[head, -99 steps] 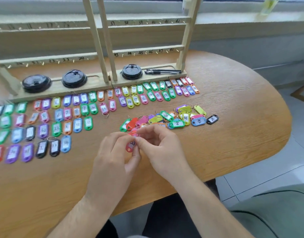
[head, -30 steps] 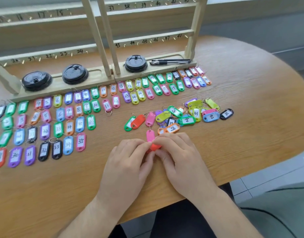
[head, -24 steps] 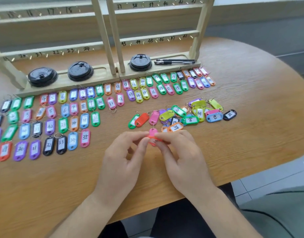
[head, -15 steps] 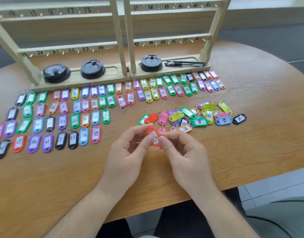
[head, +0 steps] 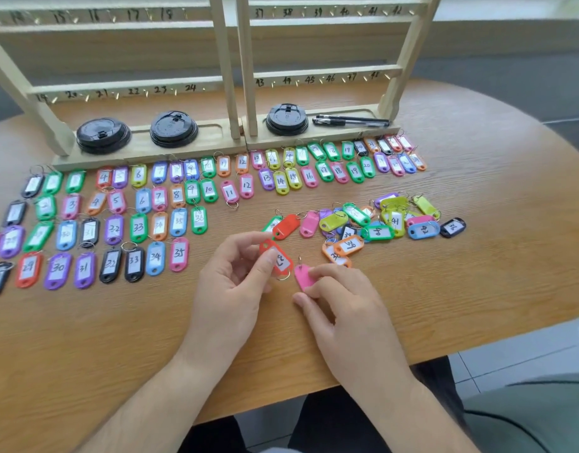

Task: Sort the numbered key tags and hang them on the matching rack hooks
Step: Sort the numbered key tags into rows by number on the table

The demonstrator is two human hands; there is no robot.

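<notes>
Head view, looking down at the sorting stage. Left hand [head: 231, 282] pinching a red key tag [head: 276, 256] between thumb and forefinger, lifted just off the table [head: 477, 256], label up, number unclear. Right hand [head: 343, 299] resting fingertips on a pink key tag [head: 303, 276] lying face down just right of the red one; pressing rather than gripping, full closure not discernible. Unsorted pile [head: 373, 223] of mixed tags just beyond, to the right. Sorted rows [head: 124, 217] laid out by number on the left and along the rack base [head: 216, 145]. Rack hooks [head: 118, 93] at the far side, numbered, all bare. Judged progress: sorting well advanced, a pile remaining; hanging not yet begun.
</notes>
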